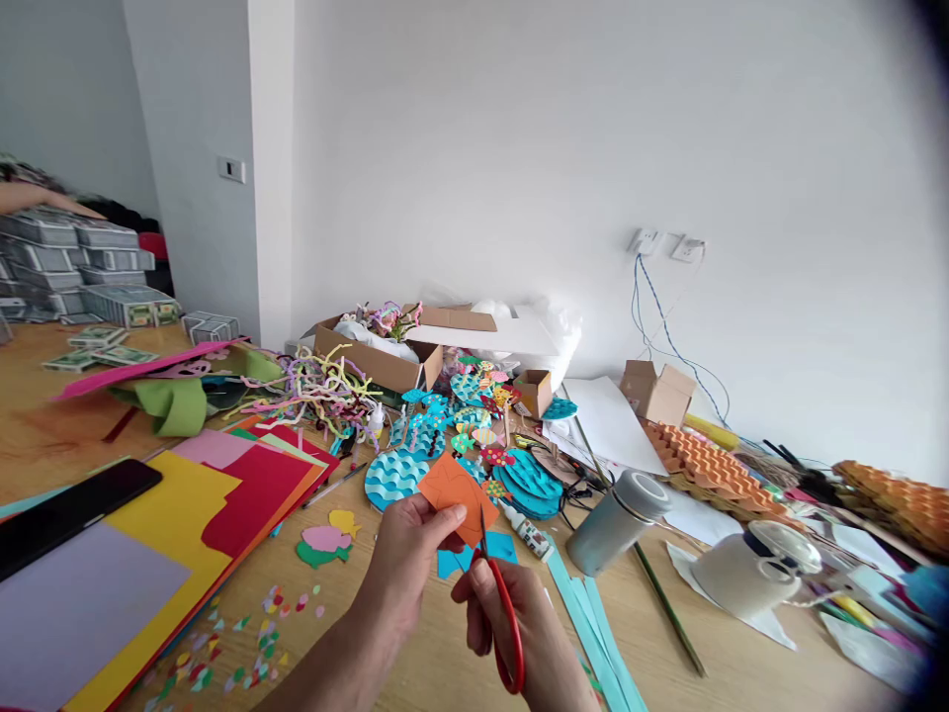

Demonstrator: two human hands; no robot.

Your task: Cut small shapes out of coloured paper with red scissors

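Note:
Between thumb and fingers, my left hand [415, 544] grips a sheet of orange paper [454, 492] with faint outlines drawn on it. Red-handled scissors [511, 633] are in my right hand [511, 613], their blades pointing up at the lower right part of the paper. Whether the blades have cut into it I cannot tell. Blue paper pieces [500, 547] lie on the table just below the orange sheet. Nearby on the left are cut paper fish shapes in pink [326, 537], yellow [344, 521] and green [320, 555].
Coloured paper sheets [274, 485] and a black phone [81, 509] lie left; paper confetti [267, 633] is scattered nearby. A grey flask [612, 524], glue bottle [528, 532], white jug [748, 574] and stick [671, 608] are right. Cardboard boxes [392, 361] stand behind. Another person's arm [44, 198] shows far left.

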